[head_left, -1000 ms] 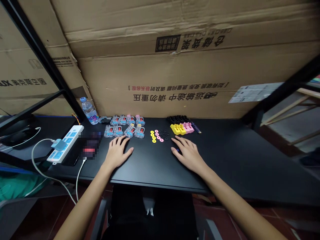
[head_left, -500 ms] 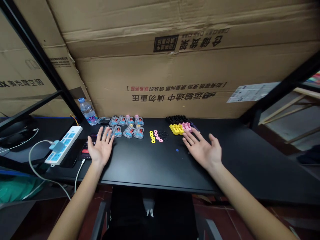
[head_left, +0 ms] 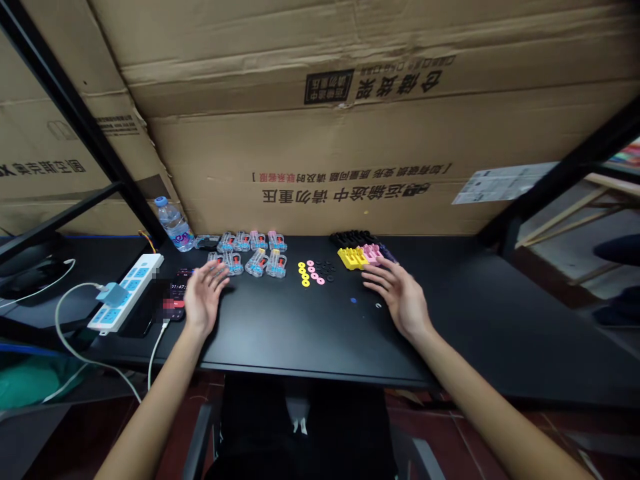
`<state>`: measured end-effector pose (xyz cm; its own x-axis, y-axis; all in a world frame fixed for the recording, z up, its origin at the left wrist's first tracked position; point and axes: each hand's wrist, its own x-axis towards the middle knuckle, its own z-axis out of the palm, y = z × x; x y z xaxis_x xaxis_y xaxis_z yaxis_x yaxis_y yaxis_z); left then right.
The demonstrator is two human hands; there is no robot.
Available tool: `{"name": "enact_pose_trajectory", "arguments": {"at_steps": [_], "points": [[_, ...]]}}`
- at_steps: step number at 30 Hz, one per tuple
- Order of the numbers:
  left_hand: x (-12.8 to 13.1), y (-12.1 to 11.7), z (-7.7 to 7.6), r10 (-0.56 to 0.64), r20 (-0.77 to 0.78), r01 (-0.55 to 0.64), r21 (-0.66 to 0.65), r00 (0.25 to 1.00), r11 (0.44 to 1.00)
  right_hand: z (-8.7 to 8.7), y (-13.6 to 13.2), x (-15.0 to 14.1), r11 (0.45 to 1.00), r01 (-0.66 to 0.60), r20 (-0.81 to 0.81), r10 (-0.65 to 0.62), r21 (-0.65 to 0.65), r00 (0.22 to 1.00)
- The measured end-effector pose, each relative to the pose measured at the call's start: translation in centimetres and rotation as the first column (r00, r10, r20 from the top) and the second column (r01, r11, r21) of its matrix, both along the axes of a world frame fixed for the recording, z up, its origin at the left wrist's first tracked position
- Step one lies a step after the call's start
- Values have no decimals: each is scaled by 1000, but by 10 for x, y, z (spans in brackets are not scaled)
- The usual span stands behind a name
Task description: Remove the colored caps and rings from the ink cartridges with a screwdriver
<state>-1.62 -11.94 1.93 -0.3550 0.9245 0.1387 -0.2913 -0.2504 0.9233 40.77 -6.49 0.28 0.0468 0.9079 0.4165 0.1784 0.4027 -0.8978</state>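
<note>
My left hand (head_left: 204, 298) is open and holds nothing, beside the phone (head_left: 176, 293) at the left of the table. Just beyond its fingers, several clear plastic pieces with red and blue parts (head_left: 257, 263) stand in two rows. My right hand (head_left: 400, 297) is also open and empty, its fingers just in front of the yellow slotted pieces (head_left: 353, 258) and pink slotted pieces (head_left: 371, 253). Black slotted pieces (head_left: 353, 238) lie behind those. Between my hands are small yellow rings (head_left: 303, 274), pink rings (head_left: 313, 270) and dark rings (head_left: 326, 269).
A water bottle (head_left: 174, 225) and a white power strip (head_left: 127, 293) with a plugged-in charger (head_left: 113, 294) are at the left. A large cardboard sheet (head_left: 300, 147) stands behind the black table (head_left: 300, 333). A small blue disc (head_left: 353, 300) lies near my right hand.
Both hands have turned from palms facing up to palms facing more inward, with the fingers slightly curled. The pieces on the table have stayed in place.
</note>
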Motion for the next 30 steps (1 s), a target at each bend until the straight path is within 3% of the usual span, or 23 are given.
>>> {"name": "enact_pose_trajectory", "arguments": {"at_steps": [1, 2, 4, 5, 7, 8, 12, 16, 20, 23, 27, 30], "points": [[5, -2, -1, -8, -217, 12, 15, 976, 1000, 2, -5, -7, 999, 34, 80, -36, 29, 996], [11, -5, -2, -41, -447, 57, 23, 893, 998, 3, -10, -13, 998, 22, 194, -35, 67, 980], [21, -10, -4, -104, -810, 175, -2, 578, 985, 5, -18, -23, 991, -59, 418, 3, 121, 909], [25, -12, -4, -113, -908, 207, -29, 404, 978, 5, -21, -26, 986, -105, 513, 22, 133, 858], [30, -16, -5, -89, -985, 209, -58, 145, 976, 3, -23, -29, 977, -168, 652, 41, 134, 757], [31, -17, -6, -66, -996, 194, -52, 64, 980, 0, -23, -28, 974, -182, 699, 39, 132, 714], [33, -16, -7, 35, -994, 182, 15, -107, 983, -9, -22, -26, 972, -196, 797, 13, 133, 604], [42, 10, 6, 79, -985, 251, 39, -153, 967, -12, -21, -27, 972, -192, 821, -4, 138, 570], [54, 63, 33, 126, -989, 255, 101, -82, 962, -11, -21, -28, 973, -185, 829, -11, 137, 559], [54, 94, 43, 146, -989, 196, 144, 7, 970, -12, -22, -26, 975, -184, 828, 2, 122, 561], [46, 104, 31, 155, -980, 173, 175, 124, 969, -5, -22, -23, 980, -181, 788, 43, 88, 615], [42, 101, 17, 129, -978, 219, 164, 165, 962, 15, -11, -31, 985, -140, 709, 27, 101, 705]]}}
